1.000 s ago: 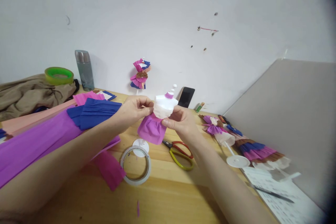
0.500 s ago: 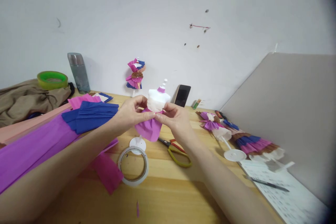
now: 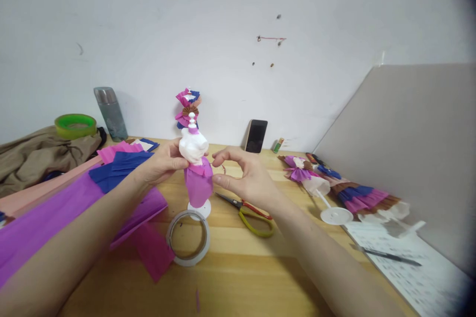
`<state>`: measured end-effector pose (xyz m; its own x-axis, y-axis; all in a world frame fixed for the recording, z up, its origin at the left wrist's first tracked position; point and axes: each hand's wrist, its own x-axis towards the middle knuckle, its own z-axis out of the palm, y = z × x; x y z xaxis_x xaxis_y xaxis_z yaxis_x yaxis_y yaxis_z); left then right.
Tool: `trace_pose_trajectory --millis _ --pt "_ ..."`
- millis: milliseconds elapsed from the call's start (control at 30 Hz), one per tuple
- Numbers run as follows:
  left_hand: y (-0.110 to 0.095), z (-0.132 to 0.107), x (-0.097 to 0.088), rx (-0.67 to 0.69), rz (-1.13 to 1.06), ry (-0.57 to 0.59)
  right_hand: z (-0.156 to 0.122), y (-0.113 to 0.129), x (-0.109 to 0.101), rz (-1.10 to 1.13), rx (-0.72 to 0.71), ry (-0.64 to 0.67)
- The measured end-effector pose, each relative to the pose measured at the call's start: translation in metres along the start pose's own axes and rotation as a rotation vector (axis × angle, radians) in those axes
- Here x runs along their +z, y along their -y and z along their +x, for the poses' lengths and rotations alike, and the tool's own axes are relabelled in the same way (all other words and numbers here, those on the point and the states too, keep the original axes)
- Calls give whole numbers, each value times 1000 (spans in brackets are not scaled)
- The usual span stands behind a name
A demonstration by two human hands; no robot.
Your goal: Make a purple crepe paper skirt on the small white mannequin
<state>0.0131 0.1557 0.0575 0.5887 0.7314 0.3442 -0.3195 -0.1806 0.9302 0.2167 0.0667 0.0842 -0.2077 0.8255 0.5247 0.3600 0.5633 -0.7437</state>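
A small white mannequin stands on a round white base, with purple paper at its neck and a purple crepe-paper skirt around its lower part. My left hand grips it at the waist from the left side, thumb in front and the other fingers partly hidden behind. To the right of the waist, my right hand is open, thumb and fingers apart, with a small gap to the skirt. Scissors with red and yellow handles lie below the right hand. In front of the base lies a roll of tape.
Blue folded paper and purple paper sheets cover the left side. A dressed mannequin, a phone and a flask stand along the wall. Dressed figures and a pen on printed paper lie at right.
The mannequin has turned and shifted left. My right hand has let go of the skirt's waist and opened away to the right; my left hand still holds on.
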Motion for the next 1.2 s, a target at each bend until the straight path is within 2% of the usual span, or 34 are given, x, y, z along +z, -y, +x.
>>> trace_pose_trajectory --millis 167,267,367,667,933,1067,1200 --pt "6 2 -8 -28 54 11 -8 9 10 -252 -219 -2" --pt "8 3 -12 -33 78 70 -11 10 13 -316 -282 -20" --pt "7 3 -13 -25 84 124 -13 9 14 -323 -285 -37" --pt "5 2 -8 -33 84 140 -14 13 17 -325 -309 -75" --pt "8 0 -6 -34 72 131 -15 13 18 -286 -210 -110" --pt "9 2 -5 -18 27 143 -12 15 9 -262 -280 -68" --pt "5 2 -1 -31 36 149 -14 22 1 -339 -360 -2"
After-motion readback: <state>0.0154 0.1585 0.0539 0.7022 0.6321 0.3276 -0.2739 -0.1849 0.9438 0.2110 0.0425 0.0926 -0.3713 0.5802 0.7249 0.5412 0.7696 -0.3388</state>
